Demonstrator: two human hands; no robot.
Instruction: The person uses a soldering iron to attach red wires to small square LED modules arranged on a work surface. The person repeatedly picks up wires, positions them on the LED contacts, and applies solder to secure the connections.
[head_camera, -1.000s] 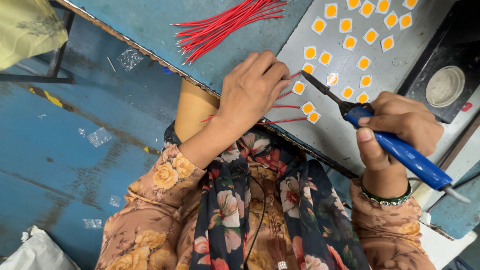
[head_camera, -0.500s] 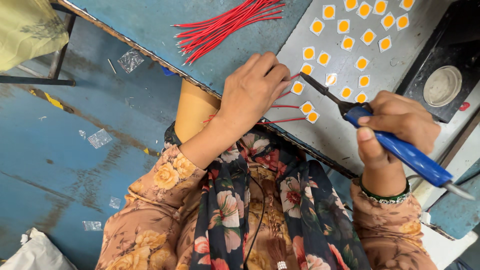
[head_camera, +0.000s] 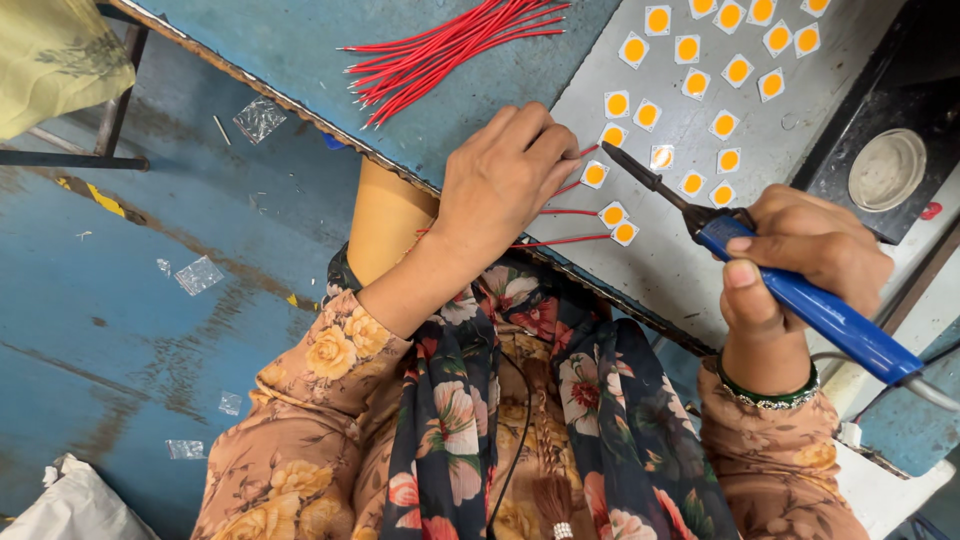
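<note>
My left hand (head_camera: 505, 185) pinches a thin red wire (head_camera: 588, 152) and holds its end against a small white chip with an orange centre (head_camera: 594, 174) on the grey metal plate (head_camera: 690, 265). My right hand (head_camera: 800, 260) grips a blue-handled soldering iron (head_camera: 800, 300), its dark tip (head_camera: 612, 152) close to the same chip. Two more chips (head_camera: 618, 222) near the plate's front edge have red wires (head_camera: 560, 240) attached, running under my left hand. Several other orange chips (head_camera: 700, 70) lie in rows across the plate.
A bundle of loose red wires (head_camera: 450, 50) lies on the blue table top (head_camera: 330, 40). A black stand with a round pale sponge dish (head_camera: 886, 168) sits at the right. The blue floor (head_camera: 130, 320) below holds bits of clear plastic. A yellow cloth (head_camera: 50, 50) hangs at the upper left.
Both hands stay nearly still. The soldering iron tip has shifted only slightly near the chip under my left fingers.
</note>
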